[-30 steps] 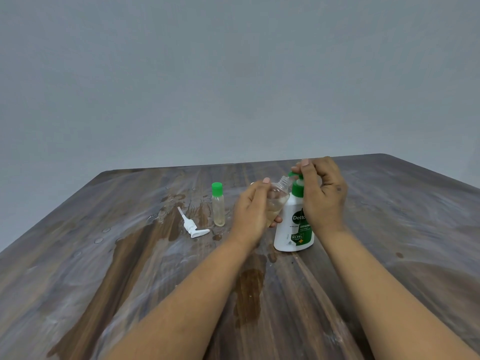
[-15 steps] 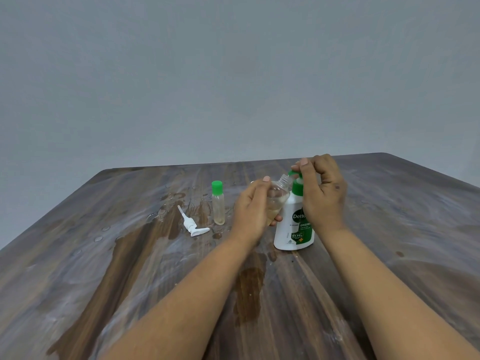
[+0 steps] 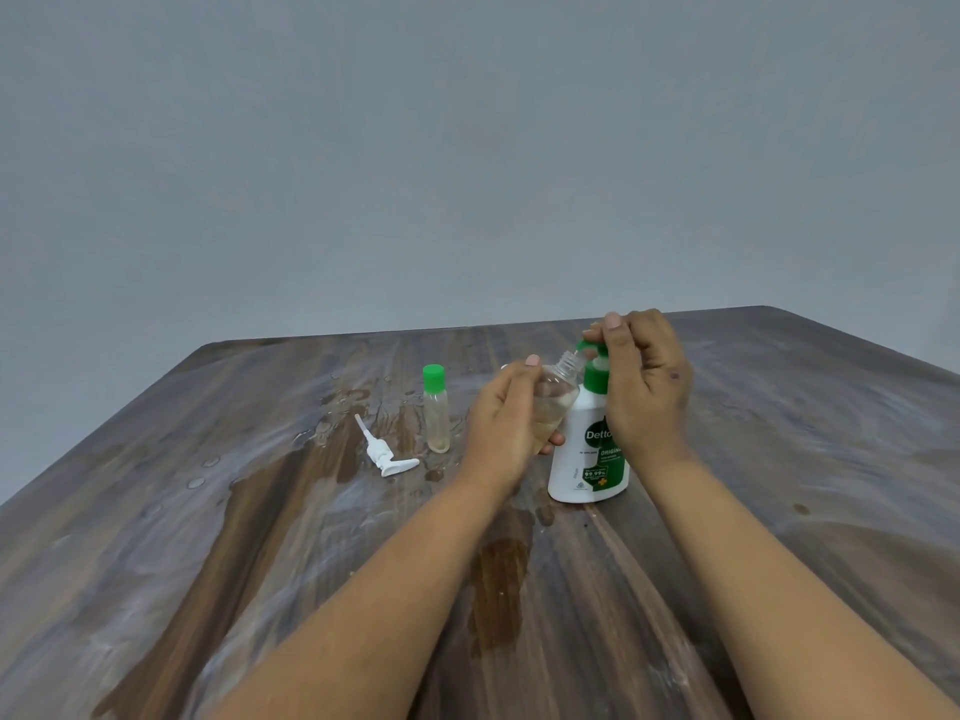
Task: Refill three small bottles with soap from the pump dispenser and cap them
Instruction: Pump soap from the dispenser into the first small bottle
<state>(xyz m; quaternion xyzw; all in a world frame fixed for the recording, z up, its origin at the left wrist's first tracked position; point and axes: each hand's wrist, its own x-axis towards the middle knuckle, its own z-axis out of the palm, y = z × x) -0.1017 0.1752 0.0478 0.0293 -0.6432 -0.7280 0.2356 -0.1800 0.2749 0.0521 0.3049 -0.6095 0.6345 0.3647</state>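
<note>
A white pump dispenser point(image 3: 584, 459) with a green pump head stands upright on the wooden table point(image 3: 260, 537). My right hand point(image 3: 644, 387) sits on top of it, fingers curled over the green pump head. My left hand point(image 3: 506, 426) grips a small clear bottle point(image 3: 556, 397), uncapped, tilted with its threaded neck under the pump's nozzle; yellowish soap lies in its lower part. Another small bottle point(image 3: 435, 410), capped green and holding pale soap, stands upright to the left.
A loose white pump part point(image 3: 384, 454) lies flat left of the capped bottle. Wet patches and droplets spread over the table around it and toward me. The table's back edge runs just behind the bottles.
My right hand and the green pump head have risen slightly. The left hand keeps the small bottle at the nozzle.
</note>
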